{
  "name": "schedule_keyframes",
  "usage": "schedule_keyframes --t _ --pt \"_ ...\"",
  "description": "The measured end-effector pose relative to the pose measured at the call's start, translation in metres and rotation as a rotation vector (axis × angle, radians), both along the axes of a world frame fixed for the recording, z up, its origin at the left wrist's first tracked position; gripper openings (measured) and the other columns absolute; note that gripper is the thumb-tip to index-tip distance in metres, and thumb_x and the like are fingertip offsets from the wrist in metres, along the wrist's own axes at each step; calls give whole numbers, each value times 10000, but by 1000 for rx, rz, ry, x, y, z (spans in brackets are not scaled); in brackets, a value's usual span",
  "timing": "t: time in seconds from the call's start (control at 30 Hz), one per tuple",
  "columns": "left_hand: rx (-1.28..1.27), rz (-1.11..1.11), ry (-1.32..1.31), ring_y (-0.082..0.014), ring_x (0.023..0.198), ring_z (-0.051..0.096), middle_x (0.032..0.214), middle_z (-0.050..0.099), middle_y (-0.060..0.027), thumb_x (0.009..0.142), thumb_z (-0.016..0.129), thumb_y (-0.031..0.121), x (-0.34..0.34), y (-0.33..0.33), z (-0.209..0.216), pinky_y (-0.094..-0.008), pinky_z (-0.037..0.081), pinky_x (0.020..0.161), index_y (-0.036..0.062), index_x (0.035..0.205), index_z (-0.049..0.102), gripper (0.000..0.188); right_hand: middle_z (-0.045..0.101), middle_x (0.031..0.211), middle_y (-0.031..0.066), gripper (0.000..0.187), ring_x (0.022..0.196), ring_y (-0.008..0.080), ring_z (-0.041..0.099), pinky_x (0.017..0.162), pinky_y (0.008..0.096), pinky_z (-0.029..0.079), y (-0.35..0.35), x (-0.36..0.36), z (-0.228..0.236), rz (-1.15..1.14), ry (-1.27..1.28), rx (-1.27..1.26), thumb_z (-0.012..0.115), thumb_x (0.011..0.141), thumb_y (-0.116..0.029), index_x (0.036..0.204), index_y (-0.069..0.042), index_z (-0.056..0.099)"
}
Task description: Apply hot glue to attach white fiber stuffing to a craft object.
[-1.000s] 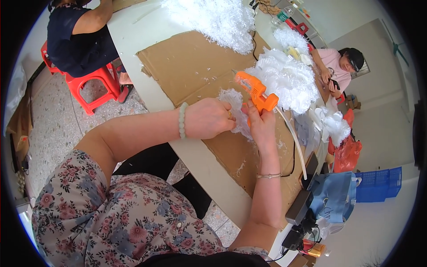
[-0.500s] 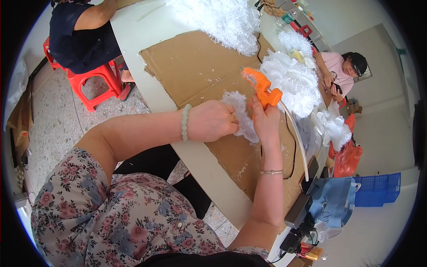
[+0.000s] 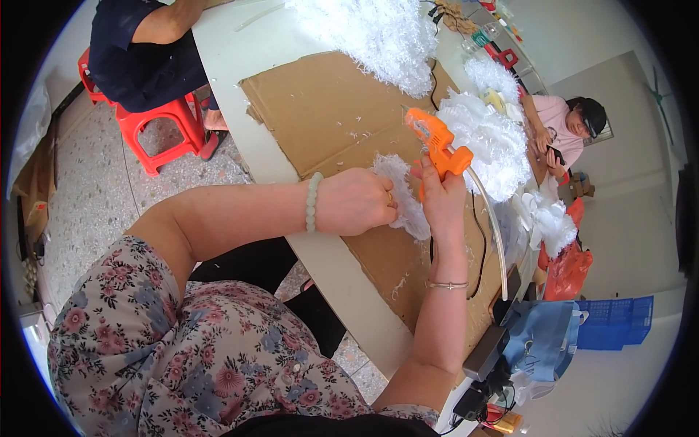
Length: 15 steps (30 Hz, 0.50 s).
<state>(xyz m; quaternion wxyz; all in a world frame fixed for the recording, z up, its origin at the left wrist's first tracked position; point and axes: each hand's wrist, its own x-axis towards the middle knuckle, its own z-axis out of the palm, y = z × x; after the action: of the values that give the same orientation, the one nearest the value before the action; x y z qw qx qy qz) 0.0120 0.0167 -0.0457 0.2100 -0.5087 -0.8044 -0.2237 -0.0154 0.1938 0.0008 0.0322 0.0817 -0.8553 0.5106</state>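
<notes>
My right hand (image 3: 444,197) is wrapped round the handle of an orange hot glue gun (image 3: 429,132), its nozzle pointing up and to the left. A long translucent glue stick (image 3: 489,211) trails from the gun's back end. Under and between my hands is a piece of white fluffy trim (image 3: 405,200). My left hand (image 3: 355,202) is closed at that piece, its fingers curled and pressed on the trim's left side. The fingertips are partly hidden from view. Beneath lies a brown cardboard sheet (image 3: 313,109) strewn with white scraps.
White tinsel-like heaps (image 3: 371,36) lie at the far side, and another white fluffy pile (image 3: 488,142) stands beyond my right hand. A black cord (image 3: 484,247) runs over the cardboard. At right are a blue bag (image 3: 542,339) and blue crate (image 3: 615,323). Two people sit nearby.
The whole view has shifted slightly to the right. Both hands keep nearly the same pose, with the glue gun still in my right hand and the trim at my left.
</notes>
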Motion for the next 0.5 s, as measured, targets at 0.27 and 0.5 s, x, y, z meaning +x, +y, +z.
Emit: schedule_keyframes --t 0.27,0.5 --pt "-27 7 28 -199 751 580 779 641 -9 695 595 110 1 -1 1 -331 505 594 73 811 660 139 595 936 47 286 817 144 616 658 249 468 -22 3 -6 147 -1 -154 575 936 -211 1096 25 557" --pt "1 -19 21 -205 738 582 782 644 -13 705 586 104 1 0 -2 -332 505 601 65 834 651 150 585 958 49 313 857 155 619 699 262 469 -4 3 14 25 -3 -64 574 938 -233 1125 17 548"
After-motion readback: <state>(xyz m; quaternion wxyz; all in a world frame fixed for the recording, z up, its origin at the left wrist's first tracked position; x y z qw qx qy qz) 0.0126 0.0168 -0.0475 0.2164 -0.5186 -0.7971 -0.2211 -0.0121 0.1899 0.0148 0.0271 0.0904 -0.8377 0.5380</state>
